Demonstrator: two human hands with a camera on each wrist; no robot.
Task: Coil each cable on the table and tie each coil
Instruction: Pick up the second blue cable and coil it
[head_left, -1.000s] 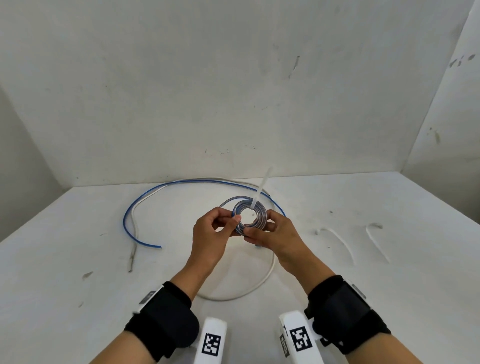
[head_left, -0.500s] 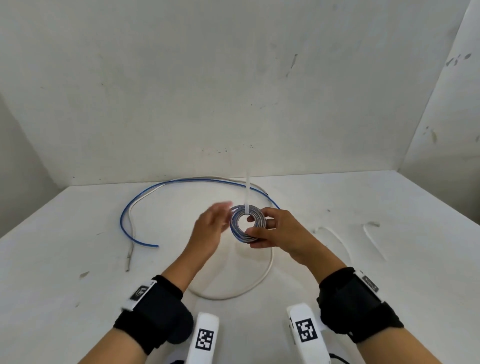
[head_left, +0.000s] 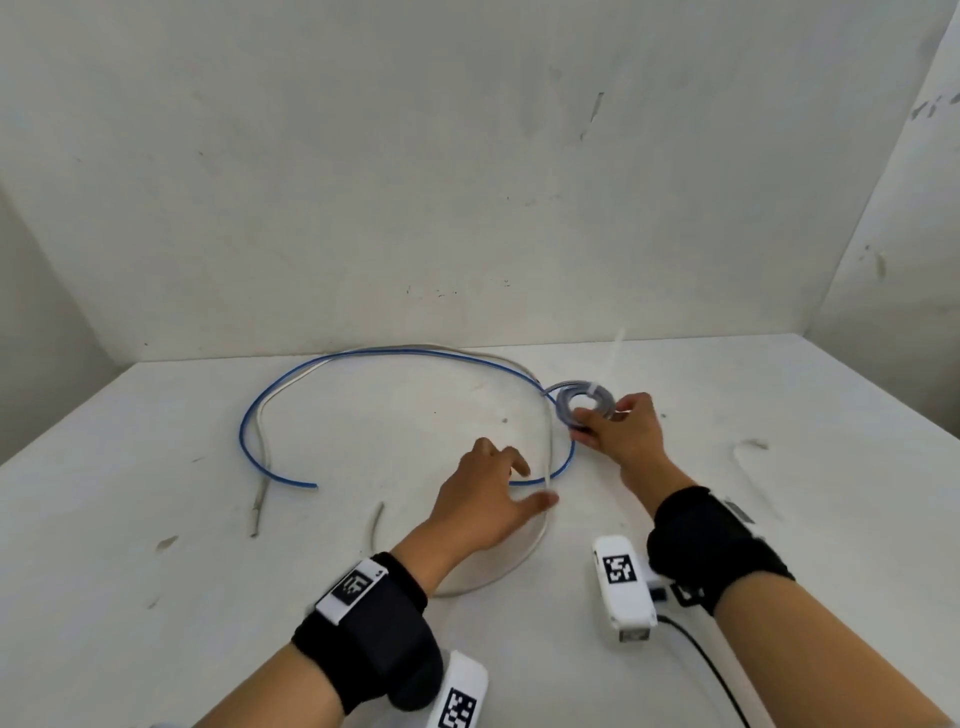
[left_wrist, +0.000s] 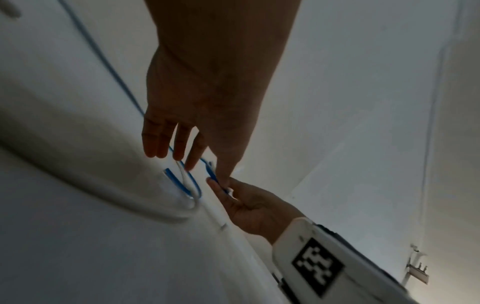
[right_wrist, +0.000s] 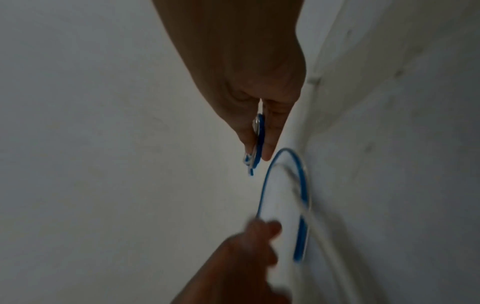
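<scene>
A small blue-grey cable coil (head_left: 584, 401) with a white tie strip (head_left: 616, 353) standing up from it is pinched at its near edge by my right hand (head_left: 597, 418), low over the table at centre right. The right wrist view shows the coil (right_wrist: 258, 139) edge-on between thumb and fingers. My left hand (head_left: 530, 483) holds nothing, its fingers spread just above the table. A loose blue cable (head_left: 363, 357) and a loose white cable (head_left: 498, 571) lie in wide loops, passing under that hand. In the left wrist view its fingers (left_wrist: 158, 144) hang straight over the cables.
White table (head_left: 156, 597) with scuff marks, closed in by white walls at the back and both sides. Two thin white tie strips (head_left: 743, 457) lie at the right. The cable ends (head_left: 257, 512) rest at the left.
My left hand has let go of the coil and dropped towards the loose cables. The right hand has carried the coil to the right and farther away.
</scene>
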